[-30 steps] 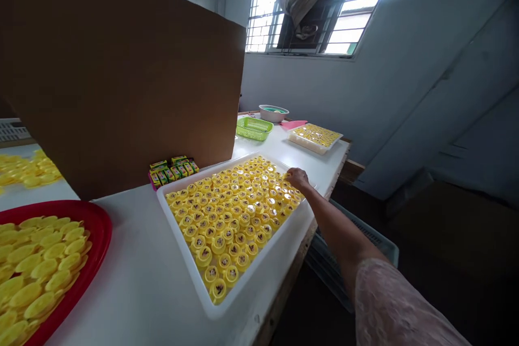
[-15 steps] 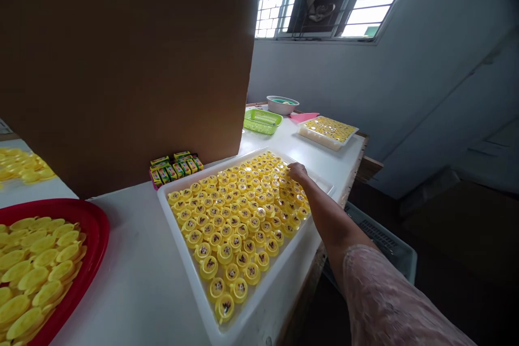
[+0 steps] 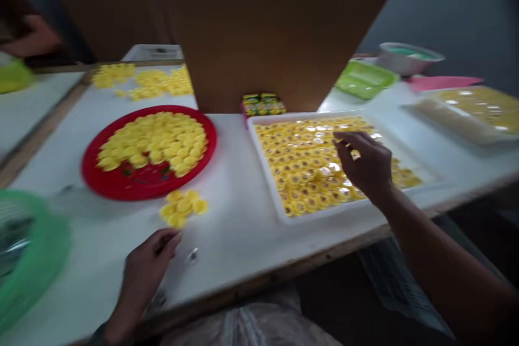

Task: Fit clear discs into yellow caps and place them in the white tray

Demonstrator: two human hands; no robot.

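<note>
My right hand (image 3: pixel 363 162) is over a white tray (image 3: pixel 267 189) filled with rows of small round yellow pieces (image 3: pixel 300 165) bearing dark printed centres. Its fingers are loosely bent, the tips slightly apart, and nothing shows between them. At the lower left, my left hand (image 3: pixel 148 265) is near the tabletop with thumb and fingers pinched together; blur hides what they hold. Just beyond its fingertips lies a small pile of yellow pieces (image 3: pixel 182 208). A small clear disc with a dark print (image 3: pixel 193 255) lies to its right.
A red round tray (image 3: pixel 141 192) holds many yellow pieces. At the left is a green basin (image 3: pixel 48 248). Behind stand a brown cardboard panel (image 3: pixel 279 27), small colourful boxes (image 3: pixel 263 105), a green basket (image 3: pixel 365 80) and another filled tray (image 3: pixel 462 119). Another person's arm (image 3: pixel 38 38) shows at upper left.
The view has swung left, bringing my left hand and the whole red tray into sight. My right hand has drawn back from the white tray's far right part and is raised above it.
</note>
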